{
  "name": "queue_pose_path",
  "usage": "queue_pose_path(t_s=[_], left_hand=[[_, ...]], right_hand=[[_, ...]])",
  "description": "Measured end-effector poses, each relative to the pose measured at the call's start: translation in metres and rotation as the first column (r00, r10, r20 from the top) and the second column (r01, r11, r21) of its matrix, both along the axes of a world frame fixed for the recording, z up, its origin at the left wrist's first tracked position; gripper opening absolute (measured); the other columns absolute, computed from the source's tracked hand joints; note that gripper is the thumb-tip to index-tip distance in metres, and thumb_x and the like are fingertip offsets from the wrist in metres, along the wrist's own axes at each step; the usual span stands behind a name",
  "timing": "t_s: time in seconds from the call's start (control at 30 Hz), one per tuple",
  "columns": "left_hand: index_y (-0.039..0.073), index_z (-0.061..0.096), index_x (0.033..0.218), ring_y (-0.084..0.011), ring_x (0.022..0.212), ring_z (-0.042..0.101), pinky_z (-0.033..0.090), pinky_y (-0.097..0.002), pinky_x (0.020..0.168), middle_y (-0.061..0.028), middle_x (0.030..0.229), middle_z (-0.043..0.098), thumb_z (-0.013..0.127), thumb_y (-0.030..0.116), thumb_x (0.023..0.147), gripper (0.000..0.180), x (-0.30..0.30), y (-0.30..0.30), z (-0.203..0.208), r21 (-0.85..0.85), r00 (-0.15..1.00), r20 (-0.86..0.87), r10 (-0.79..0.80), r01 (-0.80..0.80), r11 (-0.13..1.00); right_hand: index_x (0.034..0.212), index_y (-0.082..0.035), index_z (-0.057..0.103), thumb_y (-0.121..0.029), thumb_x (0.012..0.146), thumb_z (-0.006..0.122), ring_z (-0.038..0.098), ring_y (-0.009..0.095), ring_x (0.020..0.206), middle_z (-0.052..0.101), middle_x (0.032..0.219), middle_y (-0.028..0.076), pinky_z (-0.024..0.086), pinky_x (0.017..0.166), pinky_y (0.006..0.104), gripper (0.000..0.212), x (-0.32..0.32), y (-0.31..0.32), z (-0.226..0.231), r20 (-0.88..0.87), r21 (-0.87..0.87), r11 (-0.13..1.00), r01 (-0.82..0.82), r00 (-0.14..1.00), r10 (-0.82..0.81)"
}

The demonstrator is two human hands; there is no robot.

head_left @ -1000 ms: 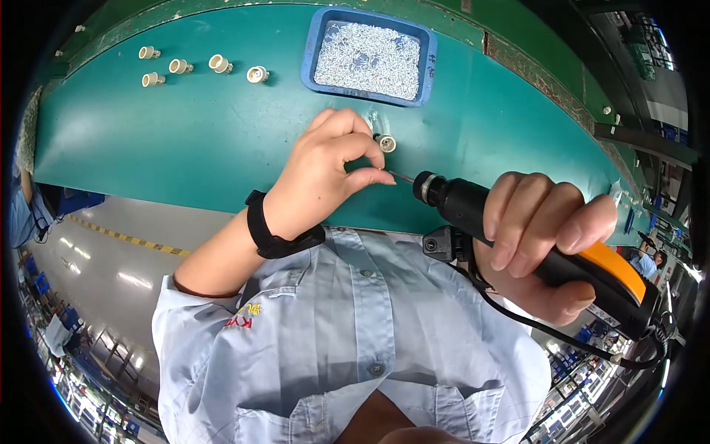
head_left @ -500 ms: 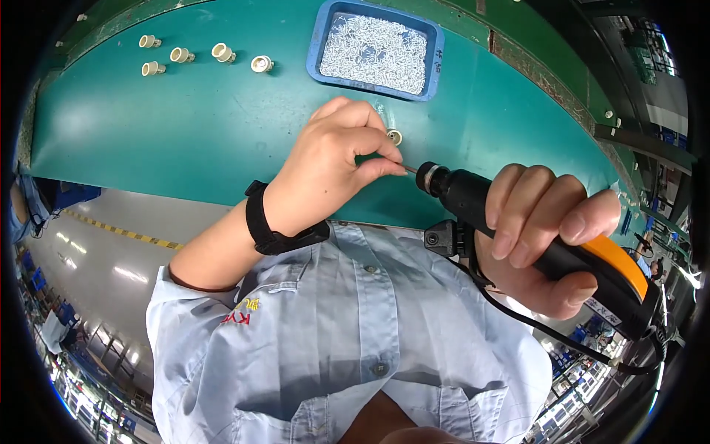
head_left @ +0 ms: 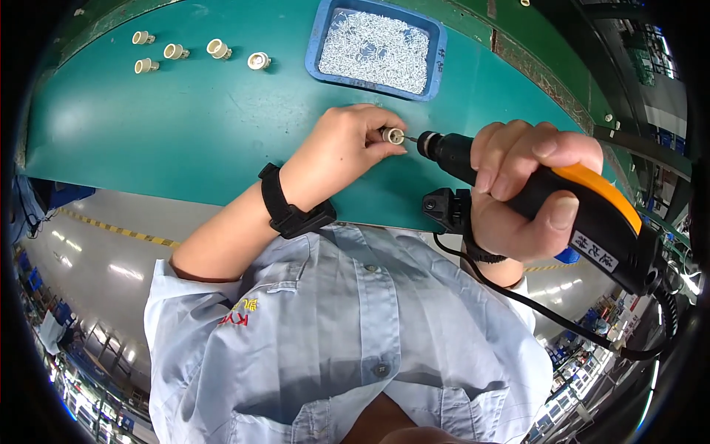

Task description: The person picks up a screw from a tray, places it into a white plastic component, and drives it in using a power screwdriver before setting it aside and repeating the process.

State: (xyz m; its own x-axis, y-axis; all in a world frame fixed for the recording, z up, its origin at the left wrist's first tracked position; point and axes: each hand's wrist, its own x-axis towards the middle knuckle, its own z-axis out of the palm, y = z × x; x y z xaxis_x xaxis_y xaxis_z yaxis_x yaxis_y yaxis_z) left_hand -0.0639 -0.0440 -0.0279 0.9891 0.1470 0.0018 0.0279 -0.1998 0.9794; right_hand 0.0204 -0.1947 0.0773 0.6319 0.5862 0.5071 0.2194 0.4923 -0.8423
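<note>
Thumb and fingers of my left hand [head_left: 349,144] pinch a small cream-coloured lamp socket [head_left: 393,136] just above the table, its open end turned to the right. My right hand [head_left: 529,189] is wrapped round a black and orange electric screwdriver [head_left: 458,157], held slanting with its nose to the left. The thin bit [head_left: 411,138] points into the socket's open end; I cannot tell whether it touches a screw inside. Beyond my hands stands a blue tray [head_left: 314,46] full of small silvery screws [head_left: 373,53].
Several similar sockets, one of them [head_left: 259,61], lie at the far left of the green table [head_left: 148,140]. A black cable [head_left: 532,325] runs from the screwdriver's rear past my right wrist. A raised green ledge [head_left: 518,33] borders the far side.
My left hand has gone from the screwdriver bit to the socket and grips it. My right hand has brought the screwdriver up and left, its bit now at the socket's opening.
</note>
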Motion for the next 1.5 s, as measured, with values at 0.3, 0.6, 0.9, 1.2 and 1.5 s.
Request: queue_pose_path(t_s=[0.3, 0.6, 0.9, 1.2, 1.5], left_hand=[[0.000, 0.067, 0.092, -0.0197, 0.064, 0.066, 0.052, -0.0293, 0.058, -0.0121, 0.079, 0.065, 0.073, 0.005, 0.075, 0.019, -0.001, -0.003, -0.002, -0.071, 1.000, 0.001, 0.029, -0.029, 0.997], [0.001, 0.068, 0.090, -0.0217, 0.064, 0.065, 0.052, -0.0304, 0.059, -0.0117, 0.077, 0.064, 0.073, 0.004, 0.074, 0.017, 0.001, -0.001, 0.006, -0.066, 1.000, -0.009, 0.019, -0.019, 0.998], [0.002, 0.066, 0.097, -0.0302, 0.077, 0.064, 0.052, -0.0362, 0.069, -0.0136, 0.087, 0.064, 0.071, 0.006, 0.075, 0.022, 0.004, 0.002, 0.013, 0.158, 0.992, 0.121, -0.022, 0.003, 0.987], [0.001, 0.065, 0.092, -0.0306, 0.083, 0.064, 0.050, -0.0398, 0.070, -0.0154, 0.098, 0.065, 0.069, 0.009, 0.076, 0.018, 0.053, 0.051, 0.001, 0.686, 0.989, 0.134, -0.068, -0.043, 0.727], [0.001, 0.068, 0.087, -0.0380, 0.089, 0.059, 0.047, -0.0403, 0.076, -0.0260, 0.096, 0.061, 0.060, 0.013, 0.082, 0.015, 0.070, 0.061, 0.017, 0.428, 0.995, -0.004, -0.103, 0.095, 0.899]], right_hand=[[0.099, -0.005, 0.046, -0.037, 0.091, 0.055, 0.046, 0.013, 0.050, 0.047, 0.060, 0.002, 0.038, 0.050, 0.0288, 0.034, -0.007, 0.017, -0.008, 0.036, -0.151, 0.972, 0.181, 0.983, -0.178], [0.095, -0.006, 0.045, -0.037, 0.090, 0.056, 0.045, 0.013, 0.049, 0.046, 0.059, 0.002, 0.038, 0.049, 0.0270, 0.033, -0.002, 0.023, -0.001, 0.045, -0.225, 0.966, 0.123, 0.992, -0.116], [0.106, -0.005, 0.045, -0.034, 0.091, 0.062, 0.053, 0.016, 0.060, 0.053, 0.069, 0.004, 0.043, 0.056, 0.0295, 0.037, 0.014, 0.006, 0.005, 0.045, 0.046, 0.995, -0.086, 0.995, 0.084], [0.109, -0.007, 0.047, -0.045, 0.091, 0.057, 0.050, 0.015, 0.057, 0.050, 0.067, 0.002, 0.038, 0.052, 0.0285, 0.043, 0.009, -0.025, -0.001, 0.073, 0.112, 0.994, -0.013, 0.997, 0.004], [0.116, -0.008, 0.051, -0.047, 0.093, 0.050, 0.050, 0.013, 0.059, 0.050, 0.070, 0.000, 0.035, 0.054, 0.0269, 0.046, 0.015, -0.033, -0.012, 0.026, 0.146, 0.989, 0.024, 0.999, -0.028]])
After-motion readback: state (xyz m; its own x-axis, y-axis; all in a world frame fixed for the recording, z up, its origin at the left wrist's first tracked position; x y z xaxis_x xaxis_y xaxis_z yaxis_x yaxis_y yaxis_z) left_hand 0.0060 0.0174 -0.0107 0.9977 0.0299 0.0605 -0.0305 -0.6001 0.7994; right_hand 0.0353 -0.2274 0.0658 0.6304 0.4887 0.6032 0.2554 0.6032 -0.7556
